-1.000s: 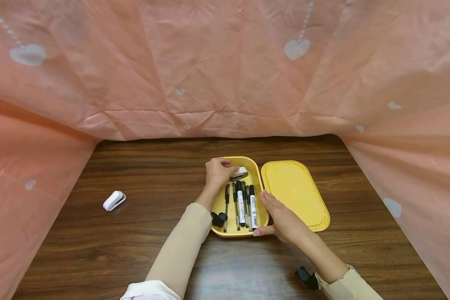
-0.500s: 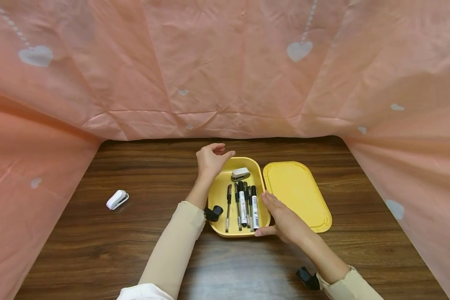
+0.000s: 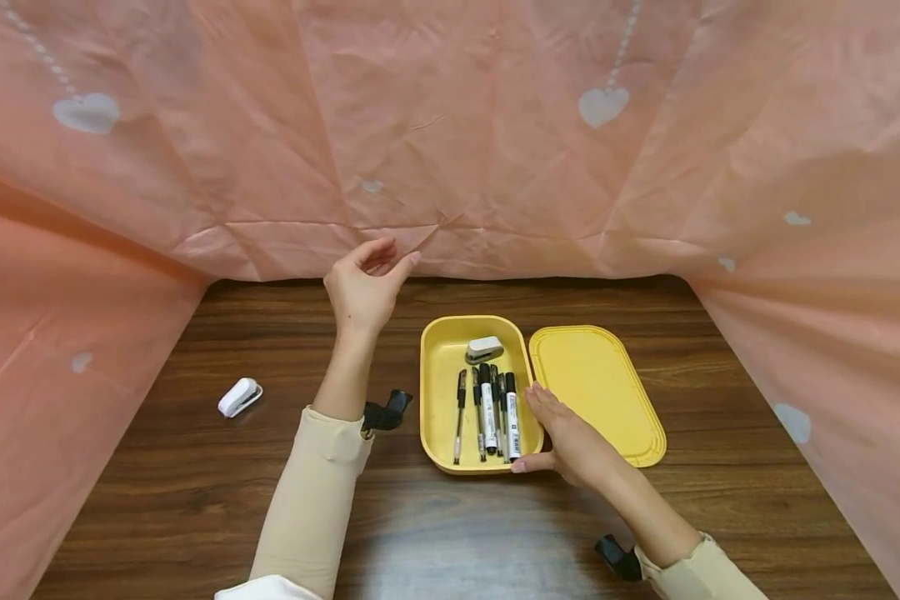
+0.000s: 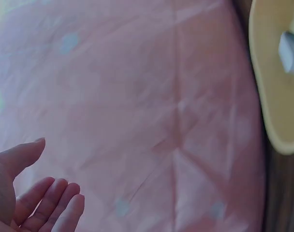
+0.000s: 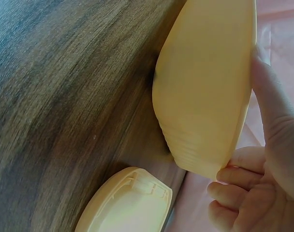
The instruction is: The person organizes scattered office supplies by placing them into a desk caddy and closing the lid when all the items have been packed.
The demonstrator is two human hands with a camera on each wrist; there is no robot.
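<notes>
In the head view my left hand is raised behind and left of the yellow box, its fingers loosely bent and holding nothing. In the left wrist view, thumb and fingertips of that left hand stand apart. My right hand rests against the box's near right corner, the thumb by the near rim and the fingers along the right side. The right wrist view has this hand touching the box wall. A white mini stapler lies in the box's far end, above several pens and two white markers.
Right of the box lies its yellow lid, flat on the brown wood table. Another white mini stapler is on the table's left part. A pink curtain with pale hearts hangs round the back and sides.
My left hand was at the stapler in the box, then drew away from it and rose up and to the left. The stapler stays inside. My right hand keeps its place.
</notes>
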